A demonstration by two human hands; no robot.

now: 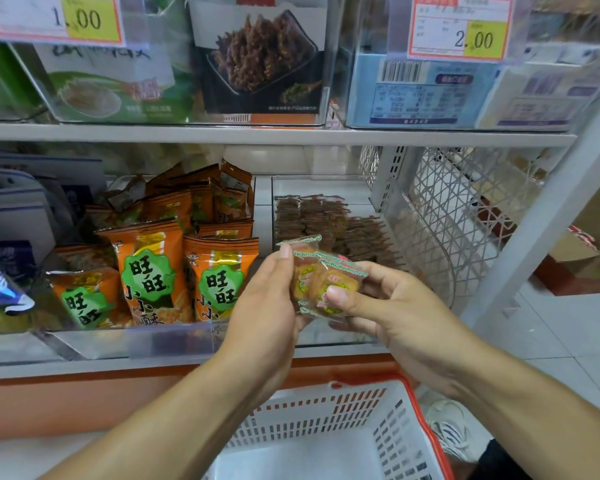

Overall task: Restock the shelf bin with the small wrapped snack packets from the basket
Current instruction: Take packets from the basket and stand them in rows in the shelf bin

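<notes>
Both bare forearms reach forward and up, converging at chest height. The left hand point(267, 299) has its fingers curled, thumb tip raised at the top. The right hand point(392, 306) faces it, thumb pressed forward, fingers curled underneath, the two almost touching.

The left hand point(264, 299) covers the near-left edges of the clear-wrapped golden snack packets point(321, 282), so how many are held cannot be told. The print on their yellow-green labels is too small to read. The white slotted plastic basket with a red rim point(388, 420) runs off the bottom edge, its floor partly behind the left forearm. The small brown wrapped packets point(323, 220) in the clear shelf bin point(329, 337) are blurred. The upper price tags point(459, 27) are cut off at the top edge.
</notes>
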